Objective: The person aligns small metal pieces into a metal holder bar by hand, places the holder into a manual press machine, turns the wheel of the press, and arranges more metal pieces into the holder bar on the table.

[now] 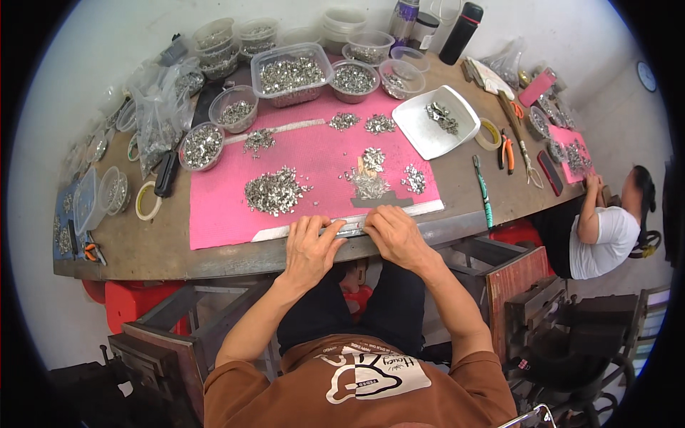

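At the front edge of the bench, my left hand [312, 245] and my right hand [397, 233] grip a narrow silvery strip [351, 230] from its two ends. Fingers and thumbs of both hands are closed on it; whether it is one piece or a row of small parts I cannot tell. Beyond my hands lies a pink mat [221, 203] with a pale strip along its near edge. A large pile of small metal pieces [275, 191] is beyond my left hand. Just past my right hand is a finer pile [371, 187], beside a grey tape patch [383, 201].
A white tray [422, 135] holds some metal pieces. Clear tubs [291, 71] of metal parts line the back. Right of the mat are a tape roll [488, 134], orange-handled pliers [506, 153] and a green toothbrush [483, 189]. Another person [606, 225] sits at the far right.
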Action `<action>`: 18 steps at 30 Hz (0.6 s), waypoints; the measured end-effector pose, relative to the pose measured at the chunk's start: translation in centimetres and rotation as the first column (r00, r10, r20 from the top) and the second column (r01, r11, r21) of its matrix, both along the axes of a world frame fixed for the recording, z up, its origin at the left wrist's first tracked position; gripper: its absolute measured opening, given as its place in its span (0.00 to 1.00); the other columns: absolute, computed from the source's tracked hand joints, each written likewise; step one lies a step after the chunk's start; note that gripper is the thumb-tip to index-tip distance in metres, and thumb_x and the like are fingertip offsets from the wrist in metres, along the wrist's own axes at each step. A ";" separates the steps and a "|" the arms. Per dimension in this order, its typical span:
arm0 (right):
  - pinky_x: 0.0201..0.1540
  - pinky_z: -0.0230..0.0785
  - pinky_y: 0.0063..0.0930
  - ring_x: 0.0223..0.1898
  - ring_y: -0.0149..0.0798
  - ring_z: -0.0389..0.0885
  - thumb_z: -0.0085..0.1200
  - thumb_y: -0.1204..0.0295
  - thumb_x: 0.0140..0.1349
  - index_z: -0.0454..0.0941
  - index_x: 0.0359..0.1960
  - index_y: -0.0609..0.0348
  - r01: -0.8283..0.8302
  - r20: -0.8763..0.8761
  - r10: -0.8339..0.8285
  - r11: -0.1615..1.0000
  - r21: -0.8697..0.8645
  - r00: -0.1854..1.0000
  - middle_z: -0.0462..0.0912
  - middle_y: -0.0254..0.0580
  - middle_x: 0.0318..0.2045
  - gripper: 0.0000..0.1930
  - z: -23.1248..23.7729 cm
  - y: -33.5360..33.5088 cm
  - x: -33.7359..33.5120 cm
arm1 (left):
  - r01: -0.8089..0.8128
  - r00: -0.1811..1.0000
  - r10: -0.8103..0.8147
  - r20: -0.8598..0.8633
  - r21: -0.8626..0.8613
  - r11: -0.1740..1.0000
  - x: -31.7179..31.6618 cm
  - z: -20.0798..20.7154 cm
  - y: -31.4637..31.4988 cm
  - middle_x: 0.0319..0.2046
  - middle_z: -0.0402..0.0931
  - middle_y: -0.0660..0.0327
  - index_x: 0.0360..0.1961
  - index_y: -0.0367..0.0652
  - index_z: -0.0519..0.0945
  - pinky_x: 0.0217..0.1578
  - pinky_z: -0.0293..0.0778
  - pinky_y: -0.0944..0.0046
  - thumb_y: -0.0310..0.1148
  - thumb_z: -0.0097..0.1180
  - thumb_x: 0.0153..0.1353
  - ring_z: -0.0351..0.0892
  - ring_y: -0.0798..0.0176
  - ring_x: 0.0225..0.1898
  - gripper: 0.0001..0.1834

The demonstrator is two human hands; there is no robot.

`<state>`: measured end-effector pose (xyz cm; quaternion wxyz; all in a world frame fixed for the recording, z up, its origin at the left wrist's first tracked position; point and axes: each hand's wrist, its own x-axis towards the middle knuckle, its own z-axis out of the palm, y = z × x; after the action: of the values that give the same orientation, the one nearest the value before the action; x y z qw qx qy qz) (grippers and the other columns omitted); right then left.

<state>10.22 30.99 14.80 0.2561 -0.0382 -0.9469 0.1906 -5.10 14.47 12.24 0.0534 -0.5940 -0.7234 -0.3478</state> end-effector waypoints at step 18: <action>0.68 0.59 0.54 0.71 0.51 0.66 0.58 0.66 0.66 0.81 0.59 0.52 -0.094 0.215 0.049 0.974 0.204 0.976 0.79 0.29 0.64 0.20 -1.4 5.4 -6.8 | 0.068 0.985 -0.107 -0.137 -0.265 0.962 -4.7 1.5 -0.1 0.69 0.70 0.62 0.65 0.42 0.77 0.71 0.39 0.23 0.50 0.50 0.73 0.54 0.41 0.75 0.28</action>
<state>3.46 36.38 13.40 0.1512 0.0039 -0.9842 0.0919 -9.83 14.40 13.77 0.0141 -0.6517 -0.7297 -0.2065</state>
